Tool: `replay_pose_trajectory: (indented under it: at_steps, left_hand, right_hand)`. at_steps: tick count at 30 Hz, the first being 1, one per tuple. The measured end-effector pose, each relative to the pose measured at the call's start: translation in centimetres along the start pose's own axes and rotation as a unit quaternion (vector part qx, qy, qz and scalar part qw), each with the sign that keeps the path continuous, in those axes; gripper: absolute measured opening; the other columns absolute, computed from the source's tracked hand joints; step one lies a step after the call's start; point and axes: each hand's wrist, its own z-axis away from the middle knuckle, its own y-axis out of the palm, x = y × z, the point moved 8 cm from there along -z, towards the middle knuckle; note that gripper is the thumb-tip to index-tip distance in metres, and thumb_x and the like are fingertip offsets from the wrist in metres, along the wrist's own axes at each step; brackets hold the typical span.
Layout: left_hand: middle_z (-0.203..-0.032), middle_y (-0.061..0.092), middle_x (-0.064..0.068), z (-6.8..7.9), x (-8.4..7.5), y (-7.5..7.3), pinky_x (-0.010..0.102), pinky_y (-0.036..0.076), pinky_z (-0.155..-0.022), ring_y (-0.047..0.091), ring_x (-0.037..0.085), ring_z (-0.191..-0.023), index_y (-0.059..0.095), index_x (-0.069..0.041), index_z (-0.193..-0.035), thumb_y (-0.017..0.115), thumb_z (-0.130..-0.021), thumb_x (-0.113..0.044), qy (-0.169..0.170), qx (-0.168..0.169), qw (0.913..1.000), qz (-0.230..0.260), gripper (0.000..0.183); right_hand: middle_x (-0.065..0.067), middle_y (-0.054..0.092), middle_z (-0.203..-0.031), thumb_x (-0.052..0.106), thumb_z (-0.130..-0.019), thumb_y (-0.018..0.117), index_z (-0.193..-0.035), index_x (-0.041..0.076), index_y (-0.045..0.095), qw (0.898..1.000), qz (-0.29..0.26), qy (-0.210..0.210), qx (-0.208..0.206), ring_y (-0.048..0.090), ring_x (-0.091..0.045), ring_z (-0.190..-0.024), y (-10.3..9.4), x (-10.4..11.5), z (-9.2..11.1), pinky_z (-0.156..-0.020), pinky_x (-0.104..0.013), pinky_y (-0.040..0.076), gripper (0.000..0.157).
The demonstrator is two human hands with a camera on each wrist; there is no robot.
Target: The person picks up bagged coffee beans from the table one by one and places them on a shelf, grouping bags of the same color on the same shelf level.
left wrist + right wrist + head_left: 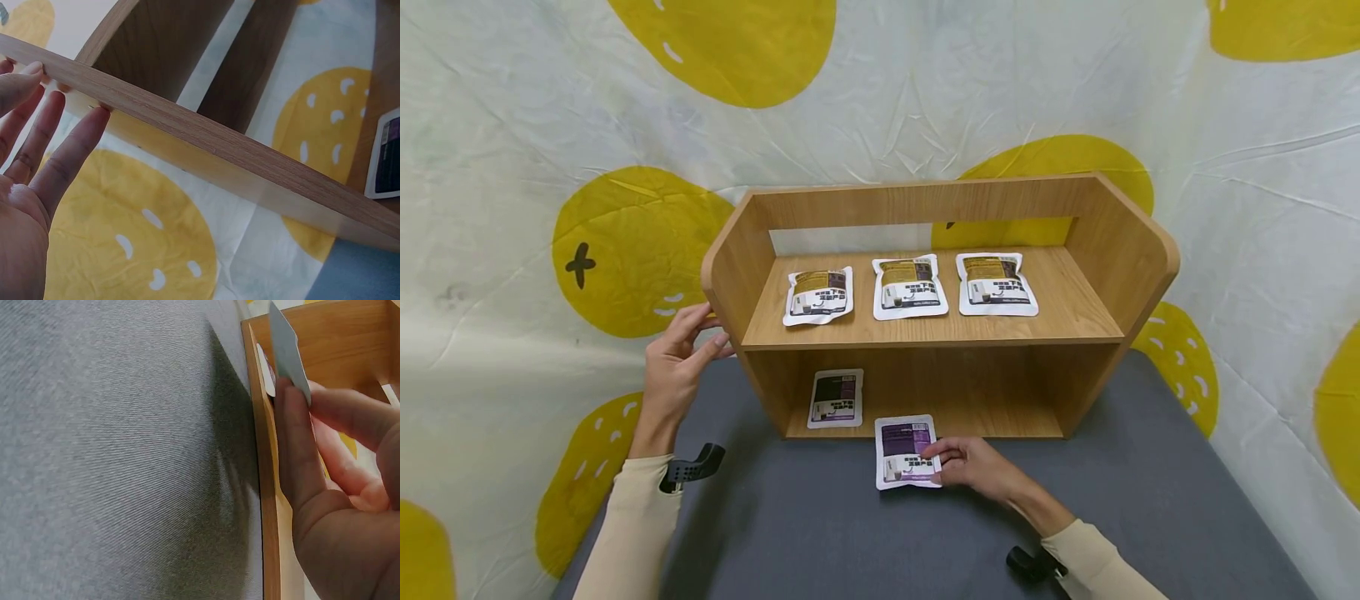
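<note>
My right hand (973, 469) pinches a white pouch with a purple label (907, 452) by its right edge, just in front of the lower shelf. In the right wrist view the pouch (289, 353) appears nearly edge-on between thumb and fingers, lifted over the grey table. The fingertips of my left hand (676, 371) touch the left side panel of the wooden shelf unit (917, 343); in the left wrist view that hand (37, 169) has its fingers extended against the panel (212, 147). A dark-labelled pouch (836, 398) lies at the left of the lower shelf.
Three white pouches with gold labels, at the left (818, 297), middle (910, 287) and right (997, 285), lie in a row on the upper shelf. The unit stands on a grey table (820, 533). Behind hangs a white cloth (880, 125) with yellow shapes.
</note>
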Motion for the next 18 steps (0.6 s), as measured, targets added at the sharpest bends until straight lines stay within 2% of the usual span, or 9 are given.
replay_pose_trajectory:
  at_steps: [12,18]
  left_hand:
    - [-0.132,0.056,0.017,-0.09,0.18,-0.04,0.035,0.064,-0.077,0.061,0.024,-0.116,0.053,0.01,-0.141,0.058,-0.09,0.023,-0.002,0.002,1.0,0.003,0.053]
    - [-0.131,0.056,0.017,-0.07,0.11,-0.07,0.035,0.064,-0.077,0.061,0.024,-0.115,0.053,0.011,-0.141,0.058,-0.09,0.023,0.0,0.003,1.0,0.003,0.053]
  right_hand:
    - [-0.012,0.068,-0.098,0.0,-0.091,0.07,-0.129,-0.013,0.057,0.998,-0.042,0.009,-0.039,0.063,-0.012,-0.084,-0.76,0.26,-0.75,-0.074,-0.022,0.058,0.043]
    - [-0.012,0.065,-0.093,-0.003,-0.095,0.065,-0.129,-0.017,0.053,0.995,-0.089,0.019,-0.043,0.068,-0.015,-0.085,-0.56,0.13,-1.04,-0.082,-0.032,0.065,0.038]
